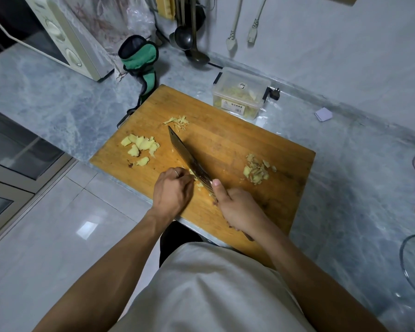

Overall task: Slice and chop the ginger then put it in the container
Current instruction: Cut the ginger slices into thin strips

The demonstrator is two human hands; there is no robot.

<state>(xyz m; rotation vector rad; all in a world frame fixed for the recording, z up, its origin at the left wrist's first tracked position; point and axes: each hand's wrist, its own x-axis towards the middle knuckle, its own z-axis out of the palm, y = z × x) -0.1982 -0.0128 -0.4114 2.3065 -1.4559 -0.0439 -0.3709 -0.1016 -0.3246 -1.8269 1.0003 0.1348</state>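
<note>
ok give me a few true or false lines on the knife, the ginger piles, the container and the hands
1. The right hand grips the dark-bladed cleaver by its handle. True.
2. The clear plastic container sits on the wooden cutting board. False: it stands on the grey marble counter, just beyond the board's far edge.
3. The container is empty. False: yellowish ginger pieces show through its walls.
4. The left hand steadies ginger against the blade. True.
5. A pile of pale yellow ginger slices lies left of the blade. True.
6. The cleaver lies flat, untouched. False: it is held on edge, cutting.
</note>
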